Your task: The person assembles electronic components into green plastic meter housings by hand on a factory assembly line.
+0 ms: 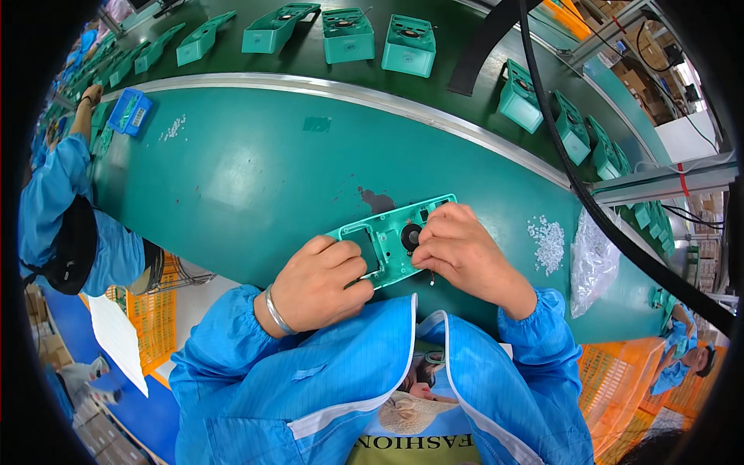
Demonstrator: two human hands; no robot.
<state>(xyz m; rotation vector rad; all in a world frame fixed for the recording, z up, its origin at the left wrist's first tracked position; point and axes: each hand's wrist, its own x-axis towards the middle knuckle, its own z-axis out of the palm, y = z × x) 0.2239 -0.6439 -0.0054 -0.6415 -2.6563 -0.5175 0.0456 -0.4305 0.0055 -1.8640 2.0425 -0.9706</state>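
A green plastic housing point(391, 242) lies tilted on the bench in front of me, its inner side facing up. My left hand point(325, 283) is closed around its left end, beside a rectangular opening. A round black speaker point(411, 236) sits in the right half of the housing. At its right edge the fingers of my right hand point(465, 252) are pinched together, and they hide whatever is between them. From below these fingers hangs a short thin wire with a small white plug point(432, 282).
Small white parts point(546, 246) lie in a pile at right, beside a clear plastic bag point(595, 263). Beyond the metal rail, several green housings point(408, 50) stand on a dark belt. A black cable point(570, 163) crosses the right side. A co-worker's arm point(66, 163) reaches near a blue bin point(129, 112).
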